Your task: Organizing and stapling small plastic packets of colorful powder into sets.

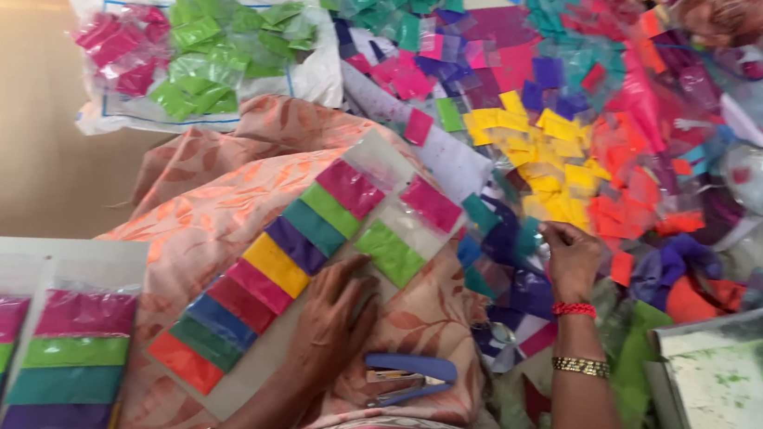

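Two hands are at work over a card strip (302,263) of coloured powder packets lying across the person's lap. Left hand (332,317) presses flat on the strip's lower right part, fingers spread, palm down, gripping nothing. Right hand (571,259) reaches to the right of the strip into a loose heap of packets (545,165), fingers pinched narrow at the heap's edge; whether a packet is actually between them cannot be told. On the strip, one column runs from pink at the top through green, teal, purple, yellow, pink, blue and green to red at the bottom; a second column beside it has only a pink (431,202) and a green packet (389,253). Just below the strip, near the left hand's wrist, lies a blue stapler (411,376) on the peach cloth (206,198). Left of the strip, finished cards (23,353) sit side by side. Above the strip, a white sack (311,72) holds clear bags of green and pink packets. Far right of the strip, a green-dusted tray (737,398) rests.
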